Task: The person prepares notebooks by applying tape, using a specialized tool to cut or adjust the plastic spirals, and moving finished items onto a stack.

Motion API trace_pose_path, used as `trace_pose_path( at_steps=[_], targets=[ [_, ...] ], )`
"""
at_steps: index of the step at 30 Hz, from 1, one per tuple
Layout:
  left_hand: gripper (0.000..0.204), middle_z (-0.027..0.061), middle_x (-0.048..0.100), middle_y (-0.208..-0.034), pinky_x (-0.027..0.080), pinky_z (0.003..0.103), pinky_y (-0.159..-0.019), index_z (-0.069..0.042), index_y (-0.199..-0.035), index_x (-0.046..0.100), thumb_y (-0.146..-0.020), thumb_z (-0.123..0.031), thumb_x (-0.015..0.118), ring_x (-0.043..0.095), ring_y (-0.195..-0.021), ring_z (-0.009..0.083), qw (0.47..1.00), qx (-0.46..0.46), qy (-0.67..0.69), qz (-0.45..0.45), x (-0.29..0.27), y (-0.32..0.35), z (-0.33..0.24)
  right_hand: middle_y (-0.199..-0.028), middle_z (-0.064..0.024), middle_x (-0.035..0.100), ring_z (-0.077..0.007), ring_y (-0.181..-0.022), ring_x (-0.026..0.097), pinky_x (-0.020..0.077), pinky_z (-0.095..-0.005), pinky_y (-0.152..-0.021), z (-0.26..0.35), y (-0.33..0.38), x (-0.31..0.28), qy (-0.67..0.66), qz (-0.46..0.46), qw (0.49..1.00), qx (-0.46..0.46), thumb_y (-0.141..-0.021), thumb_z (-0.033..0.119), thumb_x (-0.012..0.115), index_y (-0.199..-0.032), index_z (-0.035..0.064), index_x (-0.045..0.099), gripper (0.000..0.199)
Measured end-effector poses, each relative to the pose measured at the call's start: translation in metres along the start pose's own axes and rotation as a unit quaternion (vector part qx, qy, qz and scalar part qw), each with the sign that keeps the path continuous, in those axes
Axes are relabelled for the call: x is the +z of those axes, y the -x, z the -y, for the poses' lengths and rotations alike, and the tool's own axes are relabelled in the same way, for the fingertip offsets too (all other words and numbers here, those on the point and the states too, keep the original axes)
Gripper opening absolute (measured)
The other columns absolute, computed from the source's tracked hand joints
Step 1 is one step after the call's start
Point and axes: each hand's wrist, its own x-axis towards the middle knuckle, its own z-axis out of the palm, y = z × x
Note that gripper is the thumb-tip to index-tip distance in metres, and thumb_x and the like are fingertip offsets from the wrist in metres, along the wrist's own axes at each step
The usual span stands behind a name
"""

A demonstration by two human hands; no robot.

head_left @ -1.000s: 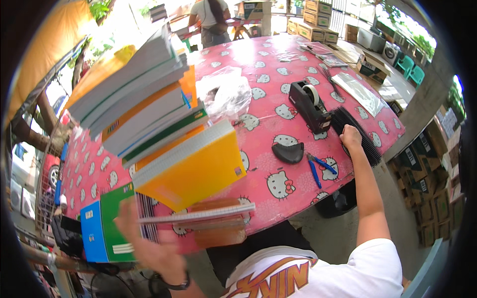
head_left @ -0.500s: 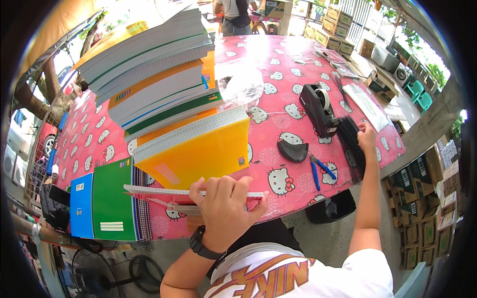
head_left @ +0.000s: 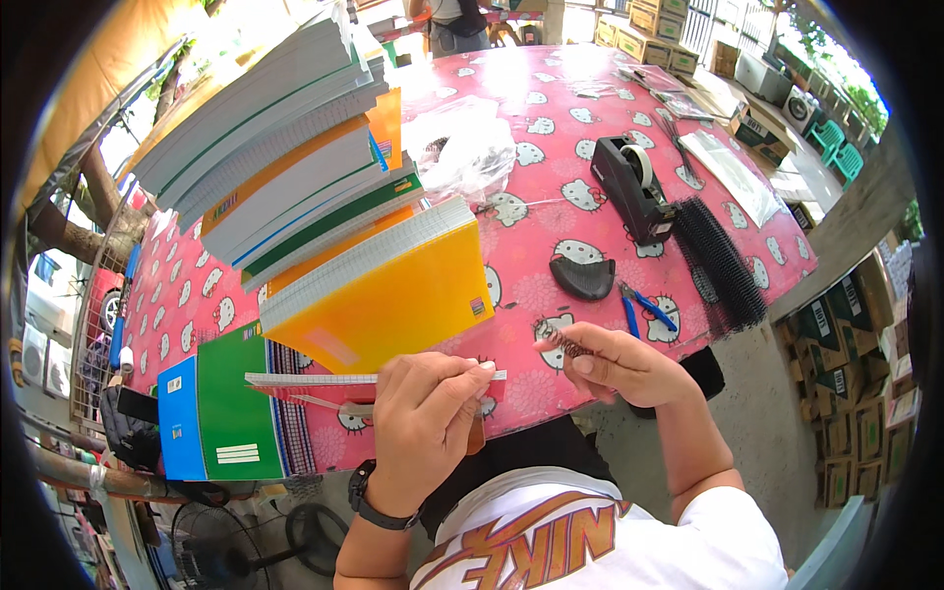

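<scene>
Notebook [head_left: 310,380]: 1, red-covered, edge up, near side of table [head_left: 531,398].
Left grip: left hand [head_left: 423,405] closed, pinching notebook's upper edge.
Right grip: right hand [head_left: 634,366] half-curled, thumb and finger on coil [head_left: 567,343].
Coil: 1 held, apart from notebook.
Technique: pinch lightly, line coil up with edge, keep sheets squared.
Counts: pliers [head_left: 631,315] 1, tape dispenser [head_left: 621,192] 1, coil bundle [head_left: 723,270] uncountable.

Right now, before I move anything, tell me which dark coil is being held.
The coil pinched in the right hand; the other coils lie bunched on the table, right of the black tape dispenser, untouched.
</scene>
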Motion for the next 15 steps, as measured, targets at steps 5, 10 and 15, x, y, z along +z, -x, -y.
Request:
trace_pose_path(
  at_steps=[5, 10, 15],
  targets=[
    [0.015, 0.0022, 0.064, -0.082, 0.039, 0.031, -0.073, -0.008, -0.089, 0.068, -0.074, -0.008, 0.072, 0.058, -0.078, 0.02, 0.999, 0.013, -0.042, 0.004, -0.008, 0.003, -0.003, -0.081, -0.0136, 0.05, -0.0219, -0.069, 0.048, 0.0423, -0.0321, -0.065, 0.02, -0.008, 0.017, 0.267, 0.033, 0.962, -0.049, -0.097, 0.013, 0.045, -0.131, 0.0046, 0.046, 0.036],
    [0.015, 0.0016, 0.066, -0.083, 0.039, 0.031, -0.073, -0.009, -0.085, 0.066, -0.073, -0.008, 0.074, 0.059, -0.079, 0.0197, 1.0, -0.025, 0.004, -0.001, -0.007, 0.005, -0.004, -0.083, -0.0139, 0.053, -0.0239, -0.074, 0.053, 0.045, -0.0328, -0.07, 0.023, -0.014, 0.012, 0.357, 0.025, 0.929, -0.098, -0.09, 0.005, 0.053, -0.119, 0.0053, 0.057, 0.029],
    [0.014, 0.0019, 0.067, -0.083, 0.039, 0.031, -0.073, -0.009, -0.084, 0.065, -0.073, -0.008, 0.074, 0.059, -0.079, 0.0198, 1.0, -0.02, -0.001, 0.002, -0.009, 0.007, -0.004, -0.084, -0.011, 0.055, -0.0246, -0.075, 0.057, 0.0469, -0.0335, -0.069, 0.018, -0.022, 0.009, 0.377, 0.012, 0.907, -0.187, -0.086, -0.002, 0.056, -0.109, 0.0044, 0.061, 0.025]
  ],
)
